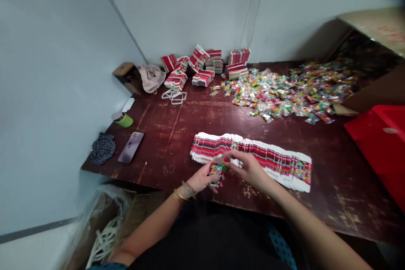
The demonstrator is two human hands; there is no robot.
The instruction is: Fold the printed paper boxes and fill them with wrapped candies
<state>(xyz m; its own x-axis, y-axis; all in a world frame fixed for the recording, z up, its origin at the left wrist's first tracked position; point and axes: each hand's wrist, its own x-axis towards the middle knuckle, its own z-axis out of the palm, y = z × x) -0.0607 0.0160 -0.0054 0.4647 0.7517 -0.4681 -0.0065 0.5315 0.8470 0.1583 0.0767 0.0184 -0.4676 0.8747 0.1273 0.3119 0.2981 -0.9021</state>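
Note:
Near the table's front edge, my left hand (202,178) is wrapped round a small colourful printed packet (215,170). My right hand (245,168) is at the packet's top right, its thumb and fingers pinched together at a small red and green piece (225,163), too small to make out clearly. Behind and beside my hands lies a long overlapping row of red and white printed cards (278,158), partly hidden by my right hand and forearm.
Clear-wrapped colourful sweets (278,93) are heaped at the back right, by a cardboard box (373,88) and a red bin (379,147). Bundled red cards (203,77) stand at the back. A phone (130,147), green cup (123,119) and dark cloth (103,148) lie left.

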